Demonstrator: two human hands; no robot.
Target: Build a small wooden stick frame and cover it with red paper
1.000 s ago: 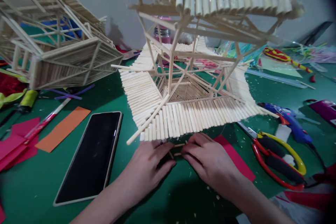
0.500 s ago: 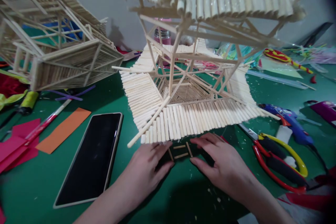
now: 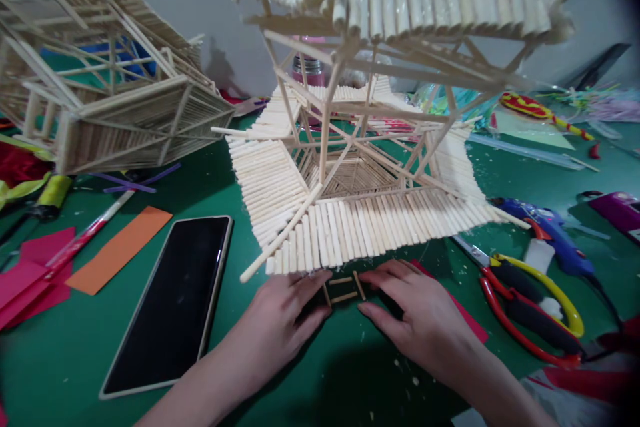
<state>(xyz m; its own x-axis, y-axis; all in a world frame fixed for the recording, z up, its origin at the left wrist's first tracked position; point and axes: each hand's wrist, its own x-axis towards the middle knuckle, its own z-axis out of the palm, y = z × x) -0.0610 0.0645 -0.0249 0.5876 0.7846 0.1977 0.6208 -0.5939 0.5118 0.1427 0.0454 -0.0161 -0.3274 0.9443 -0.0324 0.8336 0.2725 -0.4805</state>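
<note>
A tall model tower of pale wooden sticks (image 3: 360, 167) stands on the green mat (image 3: 65, 360), with a flared stick roof near the mat and a second roof above. In front of it lies a small ladder-like frame of short sticks (image 3: 344, 287). My left hand (image 3: 280, 320) rests on the mat at the frame's left end, fingers curled against it. My right hand (image 3: 415, 317) touches its right end with loosely bent fingers.
A dark phone (image 3: 170, 300) lies left of my hands. A second stick structure (image 3: 100, 93) sits at the back left. Scissors with red and yellow handles (image 3: 525, 300) and a blue glue gun (image 3: 550, 230) lie to the right. Red and orange paper pieces (image 3: 117, 250) lie at the left.
My hands have drawn slightly apart, and the small stick frame between them shows more fully. The tower has not moved.
</note>
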